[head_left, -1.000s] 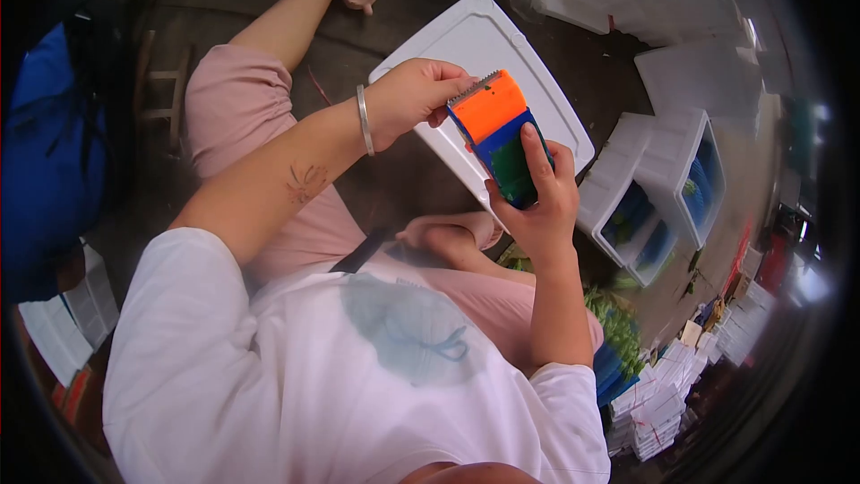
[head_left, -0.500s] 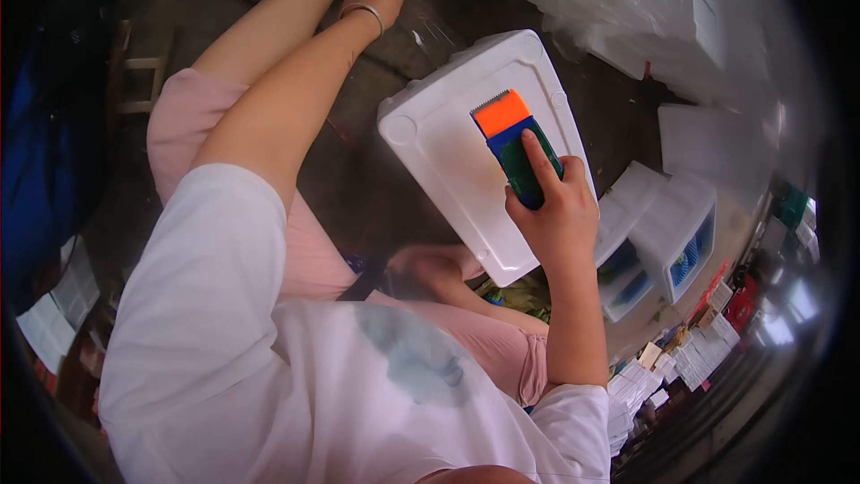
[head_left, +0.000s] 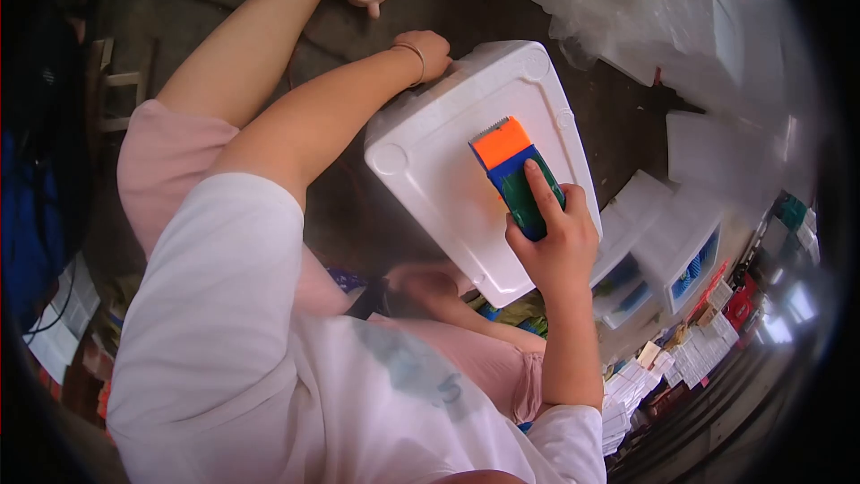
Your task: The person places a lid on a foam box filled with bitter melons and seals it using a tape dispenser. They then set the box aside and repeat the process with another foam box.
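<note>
My right hand (head_left: 560,237) grips a tape dispenser (head_left: 521,179) with an orange head, a blue body and a serrated edge; the index finger lies along its top. It is over the broad face of a white foam box (head_left: 448,175). My left hand (head_left: 428,54) is closed at the box's upper left edge, fingers curled; what they hold, if anything, is hidden. The box sits in front of my legs, with round marks at its corners.
White foam boxes under clear plastic wrap (head_left: 658,13) stand at the upper right. Open white boxes (head_left: 667,246) with blue inside are at the right. A wooden stool (head_left: 124,81) stands at the left, and stacked white packages (head_left: 699,354) lie at the lower right.
My left hand has moved down and right, from near my foot to the box's edge. The box and the tape dispenser in my right hand appear slightly lower in view.
</note>
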A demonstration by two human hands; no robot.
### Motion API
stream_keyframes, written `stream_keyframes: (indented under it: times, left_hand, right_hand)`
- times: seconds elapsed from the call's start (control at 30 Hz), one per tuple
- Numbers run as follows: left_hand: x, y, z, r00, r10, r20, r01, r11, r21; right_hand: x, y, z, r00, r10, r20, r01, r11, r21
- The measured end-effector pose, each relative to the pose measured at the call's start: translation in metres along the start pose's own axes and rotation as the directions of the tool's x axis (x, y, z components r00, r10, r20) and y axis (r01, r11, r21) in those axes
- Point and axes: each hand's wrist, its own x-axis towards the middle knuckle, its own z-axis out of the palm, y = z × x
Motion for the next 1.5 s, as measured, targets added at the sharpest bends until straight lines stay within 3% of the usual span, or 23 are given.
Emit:
stream_keyframes:
  times: [0.03, 0.07, 0.13, 0.2, 0.23, 0.3, 0.33, 0.37, 0.47, 0.53, 0.57, 0.6, 0.67, 0.73, 0.83, 1.0, 1.1, 1.37, 1.5]
  left_hand:
    - [0.003, 0.003, -0.003, 0.987, -0.069, 0.147, 0.130, 0.878, -0.461]
    - [-0.001, 0.005, 0.004, 0.964, -0.113, 0.239, 0.247, 0.706, -0.664]
    - [-0.029, 0.013, 0.024, 0.969, -0.025, 0.247, 0.234, 0.424, -0.875]
    - [-0.058, 0.033, 0.008, 0.979, -0.028, 0.200, 0.195, 0.388, -0.901]
    - [-0.055, 0.036, 0.004, 0.971, -0.019, 0.238, 0.234, 0.279, -0.931]
    - [-0.084, 0.078, -0.022, 0.977, -0.136, 0.167, 0.204, 0.331, -0.921]
    - [-0.063, 0.068, 0.002, 0.902, -0.111, -0.417, -0.213, 0.727, -0.653]
    - [-0.062, 0.063, 0.006, 0.849, -0.068, -0.524, -0.173, 0.901, -0.397]
    - [-0.062, 0.058, 0.007, 0.822, -0.118, -0.556, 0.032, 0.986, -0.162]
    - [-0.044, 0.023, 0.014, 0.770, 0.205, -0.604, -0.088, 0.972, 0.218]
    - [-0.095, 0.105, -0.020, 0.921, -0.285, -0.265, 0.267, 0.958, -0.102]
    - [-0.074, 0.066, 0.003, 0.807, -0.087, -0.584, 0.041, 0.995, -0.092]
    - [-0.082, 0.081, -0.002, 0.798, -0.184, -0.574, 0.152, 0.983, -0.104]
    - [-0.071, 0.065, 0.002, 0.741, -0.112, -0.663, 0.133, 0.991, -0.020]
    - [-0.075, 0.075, -0.006, 0.771, -0.189, -0.608, 0.237, 0.972, -0.002]
    - [-0.076, 0.081, -0.006, 0.748, -0.203, -0.631, 0.271, 0.962, 0.011]
    - [-0.073, 0.074, -0.009, 0.770, -0.225, -0.597, 0.279, 0.960, -0.003]
    - [-0.080, 0.081, -0.004, 0.768, -0.256, -0.587, 0.300, 0.954, -0.023]
    - [-0.077, 0.079, -0.004, 0.765, -0.226, -0.603, 0.266, 0.964, -0.024]
  right_hand:
    - [-0.002, 0.000, 0.001, 1.000, 0.024, -0.003, -0.024, 1.000, 0.012]
    - [-0.002, -0.001, 0.003, 1.000, 0.024, -0.003, -0.024, 1.000, 0.015]
    - [0.000, -0.001, 0.002, 0.998, 0.051, -0.021, -0.051, 0.998, 0.028]
    - [0.001, -0.001, 0.002, 1.000, 0.007, -0.011, -0.007, 1.000, -0.009]
    - [0.002, 0.002, 0.002, 1.000, -0.006, -0.012, 0.006, 1.000, -0.012]
    - [0.004, 0.004, 0.004, 1.000, -0.002, 0.017, 0.002, 1.000, -0.001]
    - [0.005, 0.005, 0.003, 0.999, 0.003, 0.035, -0.003, 1.000, 0.005]
    - [0.003, 0.009, 0.004, 0.999, 0.022, 0.035, -0.023, 1.000, 0.016]
    - [-0.013, 0.027, -0.002, 0.999, -0.044, 0.025, 0.042, 0.996, 0.075]
    - [-0.043, 0.055, -0.012, 0.995, -0.084, 0.049, 0.079, 0.993, 0.083]
    - [-0.069, 0.075, -0.022, 0.997, -0.055, 0.046, 0.048, 0.991, 0.127]
    - [-0.098, 0.098, -0.027, 0.997, -0.035, 0.062, 0.028, 0.994, 0.109]
    - [-0.166, 0.142, -0.025, 0.994, 0.045, 0.101, -0.053, 0.996, 0.077]
    - [-0.216, 0.183, -0.006, 0.985, 0.117, 0.123, -0.126, 0.990, 0.067]
    - [-0.263, 0.214, 0.037, 0.979, 0.155, 0.135, -0.173, 0.975, 0.136]
    - [-0.261, 0.239, 0.095, 0.997, 0.078, -0.022, -0.068, 0.951, 0.302]
    - [-0.258, 0.244, 0.103, 0.998, 0.057, -0.001, -0.053, 0.945, 0.324]
    - [-0.287, 0.250, 0.094, 0.978, 0.127, 0.167, -0.155, 0.973, 0.171]
    - [-0.272, 0.251, 0.122, 0.979, 0.095, 0.178, -0.131, 0.970, 0.204]
